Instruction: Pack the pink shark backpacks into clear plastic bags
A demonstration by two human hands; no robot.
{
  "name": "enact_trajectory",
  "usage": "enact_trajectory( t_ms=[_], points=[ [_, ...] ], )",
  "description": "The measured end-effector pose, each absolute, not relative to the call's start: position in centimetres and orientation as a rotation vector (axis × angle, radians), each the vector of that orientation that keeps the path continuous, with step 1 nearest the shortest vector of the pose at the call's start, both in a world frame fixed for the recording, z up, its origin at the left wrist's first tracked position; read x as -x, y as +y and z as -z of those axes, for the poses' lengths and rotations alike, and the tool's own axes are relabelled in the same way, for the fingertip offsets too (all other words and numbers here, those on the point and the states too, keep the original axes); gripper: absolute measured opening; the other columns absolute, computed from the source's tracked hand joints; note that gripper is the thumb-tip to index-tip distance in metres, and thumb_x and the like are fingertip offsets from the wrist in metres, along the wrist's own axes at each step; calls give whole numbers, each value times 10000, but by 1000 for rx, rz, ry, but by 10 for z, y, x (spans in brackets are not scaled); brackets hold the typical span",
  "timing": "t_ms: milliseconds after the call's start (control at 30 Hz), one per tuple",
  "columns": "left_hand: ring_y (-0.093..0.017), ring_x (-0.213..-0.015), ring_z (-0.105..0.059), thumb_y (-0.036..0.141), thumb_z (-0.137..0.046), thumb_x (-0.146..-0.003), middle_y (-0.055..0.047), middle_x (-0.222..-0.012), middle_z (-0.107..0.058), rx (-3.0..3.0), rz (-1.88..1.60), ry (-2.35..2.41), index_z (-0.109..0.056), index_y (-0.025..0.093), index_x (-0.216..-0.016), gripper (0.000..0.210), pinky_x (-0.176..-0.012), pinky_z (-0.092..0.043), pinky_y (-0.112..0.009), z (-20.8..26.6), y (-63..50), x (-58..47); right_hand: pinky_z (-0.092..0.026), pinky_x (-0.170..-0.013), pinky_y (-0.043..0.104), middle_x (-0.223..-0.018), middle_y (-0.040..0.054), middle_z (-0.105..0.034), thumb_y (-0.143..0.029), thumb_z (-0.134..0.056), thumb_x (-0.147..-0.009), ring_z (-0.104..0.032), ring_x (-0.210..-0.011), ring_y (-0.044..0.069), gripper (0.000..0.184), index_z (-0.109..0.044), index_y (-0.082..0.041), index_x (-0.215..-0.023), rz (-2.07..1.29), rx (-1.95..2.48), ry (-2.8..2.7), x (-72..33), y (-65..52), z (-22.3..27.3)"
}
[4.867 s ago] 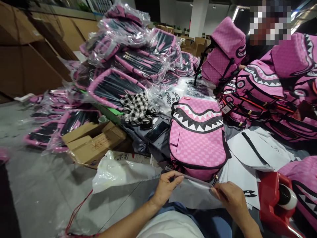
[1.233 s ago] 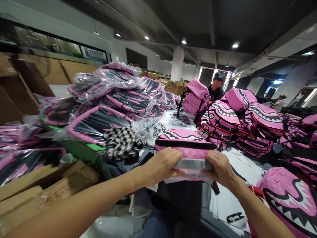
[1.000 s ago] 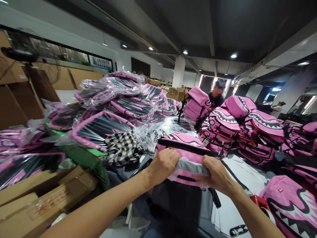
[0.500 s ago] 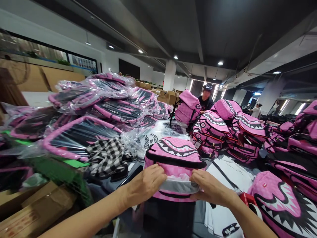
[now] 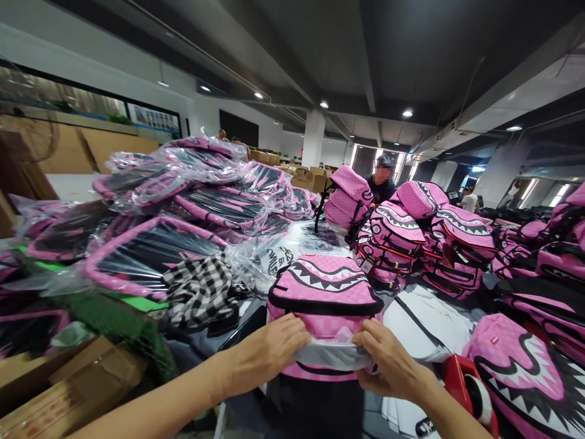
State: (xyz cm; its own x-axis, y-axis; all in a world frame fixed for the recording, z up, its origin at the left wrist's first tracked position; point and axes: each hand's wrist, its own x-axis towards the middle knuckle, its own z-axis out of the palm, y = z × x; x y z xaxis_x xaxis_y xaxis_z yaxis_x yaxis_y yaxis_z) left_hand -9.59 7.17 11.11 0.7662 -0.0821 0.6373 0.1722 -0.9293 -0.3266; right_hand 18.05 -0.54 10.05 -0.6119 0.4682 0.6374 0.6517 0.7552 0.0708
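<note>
In front of me a pink backpack (image 5: 331, 314) with a shark-mouth print on its top faces me, partly hidden by my hands. My left hand (image 5: 272, 346) is closed on the left side of its front, fingers bent over a pocket edge. Across from it my right hand (image 5: 387, 361) pinches the right side of that edge. Between them runs a strip of grey lining (image 5: 331, 355), with whitish thin material showing just above it. Black fabric hangs below the backpack.
Plastic-wrapped backpacks (image 5: 219, 201) are heaped on the left, near a black-and-white checked cloth (image 5: 201, 289). More pink backpacks (image 5: 395, 235) stand at right. White sheets (image 5: 420, 323) and a red tape dispenser (image 5: 461, 384) lie nearby. A person (image 5: 382, 180) is behind the backpacks.
Both hands keep their hold on the pocket edge, moving slightly down with the grey lining. The view has shifted a little, showing more of the red dispenser.
</note>
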Motion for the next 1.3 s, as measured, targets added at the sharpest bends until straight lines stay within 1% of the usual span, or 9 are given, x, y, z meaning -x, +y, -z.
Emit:
enact_trajectory(
  t_ms=[233, 367, 467, 567, 800, 1000, 1100, 1200, 1300],
  points=[
    [-178, -632, -545, 32, -367, -928, -24, -699, -594, 2304, 1373, -272, -544, 160, -927, 218, -658, -512, -336, -87, 47, 69, -321, -633, 287, -795, 8, -458, 16, -389, -787, -409, -709, 176, 273, -452, -212, -923, 637, 868, -2094, -175, -1, -89],
    [-194, -641, -557, 51, -423, -854, -27, -689, -584, 2384, 1319, -370, -553, 164, -889, 175, -652, -516, -350, -69, 32, 65, -298, -611, 284, -736, -9, -417, 78, -370, -786, -382, -665, 160, 303, -421, -219, -819, 740, 890, -1989, -168, 0, -71],
    [-187, -591, -543, 54, -347, -907, -19, -647, -564, 2334, 1285, -336, -541, 177, -832, 242, -609, -486, -336, -56, 33, 70, -321, -611, 292, -719, -4, -436, -20, -394, -827, -395, -654, 162, 198, -444, -212, -826, 706, 831, -2058, -165, -7, -55],
    [-183, -604, -563, 117, -304, -985, -34, -670, -594, 2273, 1346, -393, -571, 159, -872, 294, -629, -482, -327, -46, 33, 72, -358, -629, 302, -739, 14, -498, -90, -423, -846, -424, -666, 168, 130, -499, -184, -894, 683, 828, -2115, -165, -14, -44],
    [-203, -726, -618, 164, -444, -977, -71, -777, -669, 2270, 1436, -645, -595, 134, -979, 154, -753, -522, -352, -3, 16, 61, -373, -642, 304, -722, 14, -503, 22, -448, -896, -441, -687, 166, 236, -558, -183, -942, 781, 800, -1959, -176, -2, -15],
    [-168, -583, -583, 162, -386, -987, -15, -655, -615, 2405, 1266, -628, -563, 172, -939, 184, -703, -570, -336, 60, 15, 57, -420, -589, 294, -678, -4, -554, -4, -445, -909, -486, -624, 153, 239, -566, -209, -922, 686, 811, -2016, -180, -10, 52],
    [-157, -579, -597, 162, -379, -999, -5, -663, -624, 2415, 1313, -648, -543, 188, -938, 177, -781, -600, -360, 77, 9, 58, -537, -685, 344, -791, 39, -650, -54, -457, -897, -601, -734, 183, 241, -585, -195, -1045, 560, 779, -2169, -194, -28, 59],
    [-175, -727, -684, 234, -482, -999, -38, -781, -687, 2534, 1363, -633, -538, 166, -1065, 110, -872, -603, -390, 80, 1, 67, -577, -840, 412, -1009, 112, -700, -123, -466, -921, -667, -963, 235, 377, -522, -151, -1293, 382, 822, -2316, -207, -44, 52],
    [-184, -804, -712, 265, -474, -1024, -59, -852, -721, 2606, 1356, -651, -515, 134, -1201, 225, -907, -590, -397, 75, -2, 75, -572, -771, 350, -967, 105, -704, -124, -462, -975, -682, -888, 216, 401, -445, -132, -1375, 317, 970, -2327, -206, -48, 43]
  ],
)
